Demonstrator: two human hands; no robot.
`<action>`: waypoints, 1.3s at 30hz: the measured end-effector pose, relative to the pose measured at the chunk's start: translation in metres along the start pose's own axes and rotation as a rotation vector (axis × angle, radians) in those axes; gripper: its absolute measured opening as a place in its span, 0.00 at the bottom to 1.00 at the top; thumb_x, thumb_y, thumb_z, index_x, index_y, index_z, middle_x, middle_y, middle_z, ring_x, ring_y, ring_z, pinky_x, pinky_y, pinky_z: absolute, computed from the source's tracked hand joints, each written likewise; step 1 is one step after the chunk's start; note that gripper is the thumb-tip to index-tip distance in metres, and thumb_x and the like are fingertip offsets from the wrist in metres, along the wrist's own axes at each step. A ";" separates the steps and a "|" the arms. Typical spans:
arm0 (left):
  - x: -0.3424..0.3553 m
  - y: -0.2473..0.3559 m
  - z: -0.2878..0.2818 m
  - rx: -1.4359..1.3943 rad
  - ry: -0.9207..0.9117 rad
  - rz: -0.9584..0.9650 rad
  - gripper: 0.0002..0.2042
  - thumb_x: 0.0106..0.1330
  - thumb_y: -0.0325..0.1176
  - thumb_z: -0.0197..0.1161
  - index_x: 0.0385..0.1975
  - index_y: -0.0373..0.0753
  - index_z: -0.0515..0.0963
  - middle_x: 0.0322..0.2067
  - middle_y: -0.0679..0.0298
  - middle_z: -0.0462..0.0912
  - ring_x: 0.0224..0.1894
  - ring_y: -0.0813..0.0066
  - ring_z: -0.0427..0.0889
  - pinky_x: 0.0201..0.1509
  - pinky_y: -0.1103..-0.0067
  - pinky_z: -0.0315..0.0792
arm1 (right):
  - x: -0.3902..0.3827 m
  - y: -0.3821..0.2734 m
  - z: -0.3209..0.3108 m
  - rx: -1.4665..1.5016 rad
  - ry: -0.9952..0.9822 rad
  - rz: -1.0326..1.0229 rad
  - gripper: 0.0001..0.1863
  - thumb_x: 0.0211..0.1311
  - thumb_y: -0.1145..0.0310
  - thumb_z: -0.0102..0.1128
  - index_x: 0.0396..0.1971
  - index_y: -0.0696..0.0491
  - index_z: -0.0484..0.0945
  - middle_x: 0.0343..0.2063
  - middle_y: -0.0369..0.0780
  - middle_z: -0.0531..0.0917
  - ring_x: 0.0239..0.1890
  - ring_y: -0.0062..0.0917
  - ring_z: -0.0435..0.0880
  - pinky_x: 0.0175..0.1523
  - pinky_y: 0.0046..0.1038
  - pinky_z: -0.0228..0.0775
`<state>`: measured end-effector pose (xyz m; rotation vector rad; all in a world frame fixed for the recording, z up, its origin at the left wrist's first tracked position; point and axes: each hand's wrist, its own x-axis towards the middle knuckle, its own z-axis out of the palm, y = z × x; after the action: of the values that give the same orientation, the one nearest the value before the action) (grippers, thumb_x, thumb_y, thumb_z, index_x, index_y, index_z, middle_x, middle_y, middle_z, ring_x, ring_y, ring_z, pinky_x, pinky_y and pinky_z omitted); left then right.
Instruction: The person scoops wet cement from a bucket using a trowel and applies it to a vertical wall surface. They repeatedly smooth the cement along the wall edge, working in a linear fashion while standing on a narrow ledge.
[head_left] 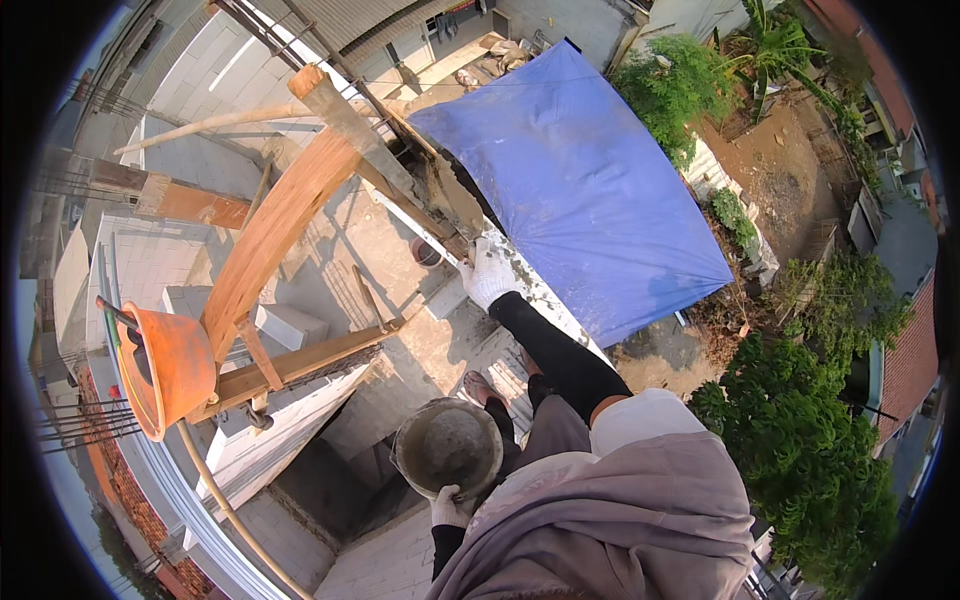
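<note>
My left hand (449, 508), in a white glove, grips the near rim of a round bucket (447, 447) with grey wet mortar inside. Ahead, my right hand (488, 277), also gloved, is stretched out to the top of a narrow white wall (553, 310). Its fingers are curled closed beside a mortar-smeared, grey-brown piece (447, 195) at the foot of a wooden board (350, 125). What the fingers hold, if anything, is hidden. Grey mortar lies in patches along the wall top near this hand.
A blue tarp (600, 190) spreads right of the wall. On the left, an orange bucket-like container (170, 370) hangs by a curved timber (275, 240) and a wooden beam (300, 365). Below lies a floor (420, 350) with another bucket (425, 252); a dark opening (340, 460) gapes left of my bucket.
</note>
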<state>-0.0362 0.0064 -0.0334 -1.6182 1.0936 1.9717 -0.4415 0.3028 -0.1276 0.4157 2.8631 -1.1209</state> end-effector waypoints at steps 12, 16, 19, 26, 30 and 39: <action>-0.015 0.011 0.063 -0.112 -0.229 0.198 0.39 0.58 0.13 0.54 0.73 0.51 0.62 0.60 0.52 0.75 0.57 0.48 0.84 0.57 0.45 0.86 | -0.171 0.017 -0.136 -0.430 -0.735 -0.696 0.28 0.68 0.47 0.65 0.62 0.46 0.79 0.36 0.45 0.88 0.38 0.43 0.89 0.41 0.47 0.81; -0.022 0.016 0.084 -0.056 -0.175 0.344 0.34 0.59 0.14 0.55 0.69 0.44 0.66 0.50 0.56 0.80 0.46 0.58 0.88 0.50 0.57 0.91 | -0.163 -0.024 -0.099 -0.594 -0.592 -0.999 0.11 0.68 0.65 0.58 0.48 0.51 0.78 0.34 0.45 0.86 0.34 0.40 0.91 0.32 0.44 0.79; -0.001 -0.003 0.072 0.066 -0.066 0.405 0.35 0.56 0.14 0.59 0.69 0.39 0.68 0.45 0.62 0.82 0.41 0.72 0.83 0.43 0.76 0.81 | -0.153 -0.050 -0.064 -0.822 -0.710 -1.112 0.17 0.72 0.65 0.56 0.57 0.50 0.77 0.36 0.46 0.87 0.36 0.40 0.92 0.31 0.43 0.82; -0.009 -0.041 0.070 0.037 0.073 0.383 0.34 0.54 0.17 0.64 0.66 0.35 0.71 0.49 0.62 0.84 0.46 0.69 0.83 0.50 0.75 0.79 | -0.158 -0.060 -0.051 -0.761 -1.202 -1.031 0.22 0.71 0.51 0.59 0.51 0.54 0.80 0.34 0.52 0.88 0.40 0.48 0.90 0.45 0.51 0.82; -0.010 -0.053 0.068 0.007 0.075 0.479 0.33 0.55 0.18 0.64 0.67 0.33 0.71 0.49 0.60 0.84 0.48 0.70 0.83 0.52 0.74 0.79 | -0.161 -0.037 -0.046 -0.644 -1.471 -1.009 0.22 0.70 0.49 0.61 0.49 0.54 0.81 0.36 0.53 0.88 0.43 0.52 0.89 0.52 0.50 0.80; -0.012 -0.048 0.055 0.169 0.091 0.516 0.40 0.54 0.23 0.67 0.73 0.30 0.66 0.49 0.54 0.86 0.45 0.64 0.86 0.50 0.72 0.81 | -0.208 -0.002 -0.051 -0.397 -1.576 -0.675 0.26 0.71 0.49 0.62 0.57 0.54 0.81 0.41 0.49 0.89 0.42 0.44 0.90 0.49 0.41 0.83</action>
<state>-0.0356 0.0799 -0.0356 -1.4482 1.8078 2.0392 -0.2387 0.2866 -0.0611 -1.0347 1.5914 -0.3948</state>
